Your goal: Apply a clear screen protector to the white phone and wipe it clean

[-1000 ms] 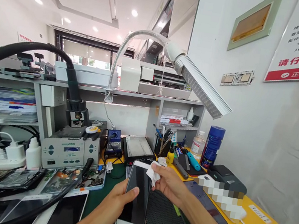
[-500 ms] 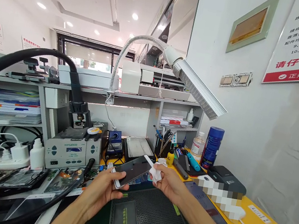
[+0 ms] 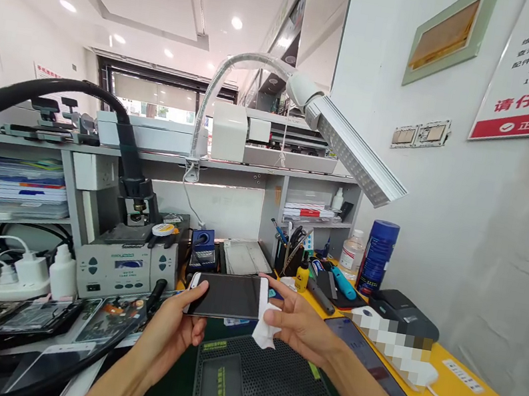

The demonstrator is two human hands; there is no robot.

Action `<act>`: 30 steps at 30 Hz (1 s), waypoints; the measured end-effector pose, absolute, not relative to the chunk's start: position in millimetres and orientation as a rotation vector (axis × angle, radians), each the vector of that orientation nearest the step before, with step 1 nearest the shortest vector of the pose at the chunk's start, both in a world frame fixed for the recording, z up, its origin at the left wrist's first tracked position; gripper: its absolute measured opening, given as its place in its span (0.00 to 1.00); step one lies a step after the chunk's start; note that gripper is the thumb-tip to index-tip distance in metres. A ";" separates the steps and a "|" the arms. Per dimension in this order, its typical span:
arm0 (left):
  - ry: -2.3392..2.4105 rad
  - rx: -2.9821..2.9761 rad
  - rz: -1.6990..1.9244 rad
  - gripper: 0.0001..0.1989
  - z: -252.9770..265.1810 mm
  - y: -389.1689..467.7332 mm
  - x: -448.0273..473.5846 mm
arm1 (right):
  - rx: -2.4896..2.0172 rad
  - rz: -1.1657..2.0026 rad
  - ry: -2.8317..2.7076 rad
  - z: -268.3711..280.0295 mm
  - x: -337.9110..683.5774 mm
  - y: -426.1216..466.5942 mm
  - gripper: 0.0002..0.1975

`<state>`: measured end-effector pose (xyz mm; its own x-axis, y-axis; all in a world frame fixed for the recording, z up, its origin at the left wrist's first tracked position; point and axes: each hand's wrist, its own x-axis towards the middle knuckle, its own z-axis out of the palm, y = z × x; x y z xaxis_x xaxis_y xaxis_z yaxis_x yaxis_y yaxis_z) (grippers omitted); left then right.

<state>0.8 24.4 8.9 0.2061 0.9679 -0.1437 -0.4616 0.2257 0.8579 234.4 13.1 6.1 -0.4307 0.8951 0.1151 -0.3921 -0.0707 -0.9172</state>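
A white smartphone [image 3: 226,296] with a dark screen is held sideways over the bench, its screen facing me. My left hand [image 3: 180,319] is closed round its left end, with the thumb on the front. At the other end my right hand [image 3: 299,322] is closed, pinching a crumpled white tissue [image 3: 266,330] by the phone's right edge. Its index finger reaches behind the phone's top right corner. Below both hands lies a dark perforated work mat [image 3: 263,387] with yellow-green markings.
Left stand a grey rework station [image 3: 123,269], a white bottle [image 3: 63,274] and opened phone parts [image 3: 115,318]. On the right are another phone [image 3: 369,361], a yellow dropper bottle [image 3: 302,276], a blue can [image 3: 377,257] and a power strip [image 3: 366,318]. A lamp [image 3: 354,149] hangs above.
The phone has turned from tilted to nearly level, its screen now more toward me. My right hand and the tissue have come down against its right end, the index finger now stretched out.
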 end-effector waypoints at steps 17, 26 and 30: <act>0.984 0.619 1.238 0.09 -1.4 25.5 12.2 | -0.906 1.580 -1.237 -14.8 223.0 21.8 0.20; 0.798 0.643 1.218 0.07 -2.5 19.5 22.4 | -0.778 1.788 -1.395 -8.8 217.5 8.6 0.17; 0.727 0.741 1.169 0.10 2.0 10.3 24.8 | -0.737 1.986 -1.415 -11.6 222.8 9.3 0.18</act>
